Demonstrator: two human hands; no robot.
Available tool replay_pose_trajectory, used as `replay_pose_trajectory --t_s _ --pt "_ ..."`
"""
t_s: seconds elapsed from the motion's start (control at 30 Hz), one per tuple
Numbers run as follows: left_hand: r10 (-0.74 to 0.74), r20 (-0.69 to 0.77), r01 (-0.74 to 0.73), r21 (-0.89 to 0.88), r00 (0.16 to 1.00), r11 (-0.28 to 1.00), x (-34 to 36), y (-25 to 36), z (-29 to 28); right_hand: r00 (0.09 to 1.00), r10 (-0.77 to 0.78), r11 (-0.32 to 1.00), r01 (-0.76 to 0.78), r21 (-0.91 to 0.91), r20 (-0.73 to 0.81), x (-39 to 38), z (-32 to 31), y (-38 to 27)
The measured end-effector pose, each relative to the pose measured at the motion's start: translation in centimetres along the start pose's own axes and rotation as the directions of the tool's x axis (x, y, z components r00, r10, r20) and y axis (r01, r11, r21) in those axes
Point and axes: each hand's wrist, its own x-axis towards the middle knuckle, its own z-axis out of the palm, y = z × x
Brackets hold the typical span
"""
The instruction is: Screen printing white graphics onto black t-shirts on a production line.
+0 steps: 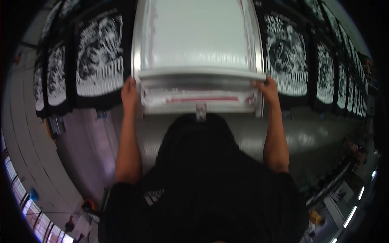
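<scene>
In front of me lies a screen-printing frame [137, 52] with metal side rails and a pale, whitish mesh [196, 34]. A long metal squeegee [202, 75] spans it from side to side, near its close end. My left hand [129, 95] is closed at the squeegee's left end, beside the left rail. At the right end, my right hand [268, 91] grips it, with the thumb over the near face. Below the bar, a reddish streak [202, 99] and white smears show inside the frame. The squeegee's lower edge cannot be made out.
Black shirts with white prints lie in a row on both sides, the nearest being the left shirt [100, 56] and the right shirt [286, 56]. A small clamp-like piece [201, 111] sits at the frame's near edge, close to my body. Grey floor [87, 141] stretches below the left shirts.
</scene>
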Motion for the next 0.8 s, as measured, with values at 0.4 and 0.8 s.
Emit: replay_pose_trajectory --t_s 0.4,0.8 --pt "0.007 0.043 -0.001 -0.137 0.999 0.991 1.2 -2.1 0.4 0.996 -0.060 0.984 0.049 0.171 0.059 0.3 1.9 2.3" --pt "0.601 0.395 -0.718 0.341 0.695 0.607 -4.7 10.0 -2.3 0.943 -0.044 0.356 0.324 -0.876 0.331 -5.2 4.4 -5.5"
